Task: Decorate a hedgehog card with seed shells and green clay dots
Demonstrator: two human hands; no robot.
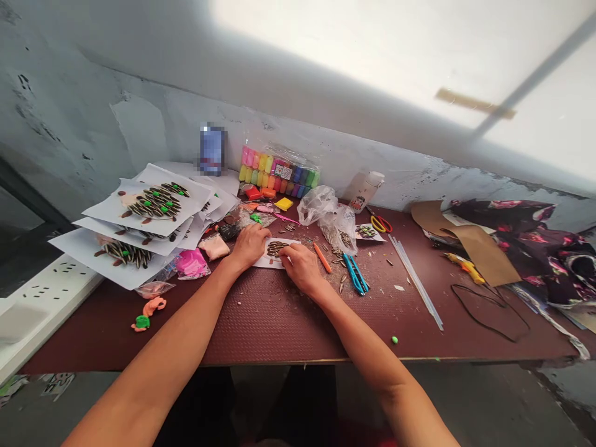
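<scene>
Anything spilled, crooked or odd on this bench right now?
Yes, some mess. Loose striped seeds lie scattered beside the right hand and the clear bag, looking spilled. A small green blob sits alone near the front edge of the table, perhaps dropped. The stacked cards are unevenly fanned.

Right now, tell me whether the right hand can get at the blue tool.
Likely yes: the blue tool lies near the right hand, with only an orange stick and some seeds between.
</scene>
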